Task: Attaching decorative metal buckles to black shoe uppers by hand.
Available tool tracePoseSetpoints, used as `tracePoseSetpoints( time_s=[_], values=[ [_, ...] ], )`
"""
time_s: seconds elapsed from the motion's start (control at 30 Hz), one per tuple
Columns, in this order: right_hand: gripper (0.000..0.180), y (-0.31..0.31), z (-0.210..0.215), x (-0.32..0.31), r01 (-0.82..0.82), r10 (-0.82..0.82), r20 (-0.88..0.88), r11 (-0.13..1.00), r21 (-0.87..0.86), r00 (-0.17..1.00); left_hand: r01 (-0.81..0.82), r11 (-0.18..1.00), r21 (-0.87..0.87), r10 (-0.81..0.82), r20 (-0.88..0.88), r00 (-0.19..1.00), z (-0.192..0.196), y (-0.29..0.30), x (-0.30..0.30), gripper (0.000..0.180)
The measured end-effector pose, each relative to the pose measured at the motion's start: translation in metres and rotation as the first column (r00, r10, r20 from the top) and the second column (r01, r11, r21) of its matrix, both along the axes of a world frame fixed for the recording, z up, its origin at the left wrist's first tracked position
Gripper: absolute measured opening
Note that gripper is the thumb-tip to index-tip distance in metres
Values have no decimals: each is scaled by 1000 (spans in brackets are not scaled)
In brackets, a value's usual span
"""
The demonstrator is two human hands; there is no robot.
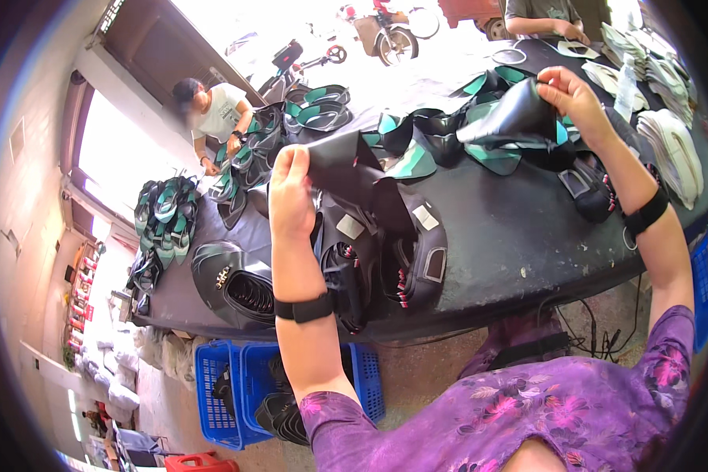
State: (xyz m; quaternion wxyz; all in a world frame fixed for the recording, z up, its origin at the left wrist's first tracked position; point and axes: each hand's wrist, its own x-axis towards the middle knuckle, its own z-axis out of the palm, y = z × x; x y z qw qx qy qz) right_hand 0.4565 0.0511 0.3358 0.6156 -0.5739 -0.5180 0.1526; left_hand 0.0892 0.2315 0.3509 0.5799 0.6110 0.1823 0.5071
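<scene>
My left hand point(293, 197) is closed on the edge of a black shoe upper point(342, 165), raised above the table with its lower part hanging down. Below it lie black shoe uppers point(429, 244) with white tags and red-and-white trim. Off to the right, my right hand point(572, 101) pinches the top of a black shoe upper with a teal lining point(515, 118). That piece hangs partly over more teal-lined uppers point(414, 157) laid along the table, and its lower edge is blurred.
On the dark table point(503, 236), a stack of black uppers point(212, 271) sits at left and white pieces point(669, 149) at right. Blue baskets point(220, 393) stand underneath. One co-worker point(224, 110) handles uppers at far left; another point(539, 16) is at the far side. Cables point(594, 326) hang below.
</scene>
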Motion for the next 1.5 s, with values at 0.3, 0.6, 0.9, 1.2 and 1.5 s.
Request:
tracePoseSetpoints(
  time_s=[0.3,0.6,0.9,1.2,1.5],
  values=[
    [24,6,-6,-6,76,-65,-97,990,119,993,1,798,602,57,-78,995,36,-58,85,13],
    [24,-5,-17,4,59,-39,-146,989,138,989,749,168,641,13,-761,649,-148,-183,142,9],
    [28,-25,-19,-12,-41,50,-93,994,99,994,364,893,266,-196,-497,845,-142,-146,178,27],
    [22,-28,0,-24,-92,104,-111,990,109,988,315,840,442,-10,-566,824,-136,-103,279,49],
    [18,-58,39,31,-23,49,-194,990,138,980,400,634,661,294,-685,667,-158,-86,289,35]
  ],
)
